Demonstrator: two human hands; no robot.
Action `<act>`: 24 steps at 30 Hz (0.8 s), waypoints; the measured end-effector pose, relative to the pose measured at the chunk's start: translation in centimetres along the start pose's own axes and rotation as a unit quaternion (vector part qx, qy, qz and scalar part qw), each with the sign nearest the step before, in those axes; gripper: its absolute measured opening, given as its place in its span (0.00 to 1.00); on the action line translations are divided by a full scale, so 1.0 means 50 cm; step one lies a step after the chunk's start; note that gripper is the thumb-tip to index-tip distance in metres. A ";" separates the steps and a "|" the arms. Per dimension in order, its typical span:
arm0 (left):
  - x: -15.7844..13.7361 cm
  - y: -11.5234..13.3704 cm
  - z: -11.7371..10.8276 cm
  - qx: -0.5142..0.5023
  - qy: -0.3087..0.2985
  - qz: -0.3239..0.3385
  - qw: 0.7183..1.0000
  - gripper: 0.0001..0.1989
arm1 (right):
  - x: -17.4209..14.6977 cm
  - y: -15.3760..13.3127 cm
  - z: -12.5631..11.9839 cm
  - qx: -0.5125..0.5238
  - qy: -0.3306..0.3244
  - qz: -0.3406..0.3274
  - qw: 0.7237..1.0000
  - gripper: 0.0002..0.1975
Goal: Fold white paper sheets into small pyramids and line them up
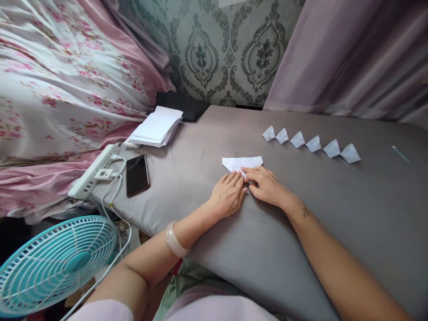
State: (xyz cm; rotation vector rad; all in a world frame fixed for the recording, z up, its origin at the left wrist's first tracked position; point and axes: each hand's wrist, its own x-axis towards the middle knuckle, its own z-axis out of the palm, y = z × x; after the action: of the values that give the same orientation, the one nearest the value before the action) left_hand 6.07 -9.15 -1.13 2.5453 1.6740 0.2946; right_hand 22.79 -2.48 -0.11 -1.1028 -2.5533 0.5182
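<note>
A partly folded white sheet of paper [243, 163] lies on the grey cloth surface in front of me, its wide edge facing away and its near end under my fingers. My left hand [228, 194] rests flat, with outstretched fingertips pressing on the paper's near left part. From the right, my right hand [265, 183] holds the paper down with bent fingers, its thumb close to the left fingertips. The fingertips of both hands almost meet, covering the near part of the fold. Farther right, several small folded paper shapes [313, 144] stand in a slanting row.
A stack of white paper [157, 126] sits at the back left by a black flat item [183, 105]. Nearer are a phone [137, 175], a power strip [95, 171] with white cables, and a blue fan [63, 263]. A thin pale stick [400, 154] lies far right.
</note>
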 end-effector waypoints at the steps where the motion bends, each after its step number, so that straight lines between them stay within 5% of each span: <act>1: 0.001 -0.006 0.001 0.004 -0.002 -0.008 1.000 0.26 | -0.001 -0.001 0.001 -0.001 0.002 0.005 1.000 0.12; 8: 0.048 -0.081 -0.013 0.005 -0.004 -0.064 0.998 0.25 | 0.001 -0.018 0.009 -0.002 0.011 0.036 0.999 0.12; 18: 0.129 -0.139 -0.008 -0.106 0.043 0.116 0.987 0.15 | -0.004 -0.023 0.040 0.038 0.063 0.067 0.995 0.13; 24: 0.144 -0.157 0.027 -0.205 0.069 0.128 0.968 0.16 | -0.004 0.016 0.047 0.134 0.156 0.065 0.977 0.20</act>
State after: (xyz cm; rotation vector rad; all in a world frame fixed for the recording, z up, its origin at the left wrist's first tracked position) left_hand 2.03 0.64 -2.98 2.4559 1.1594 0.7648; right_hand 22.46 -2.61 -2.57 -1.1543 -2.0841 0.6428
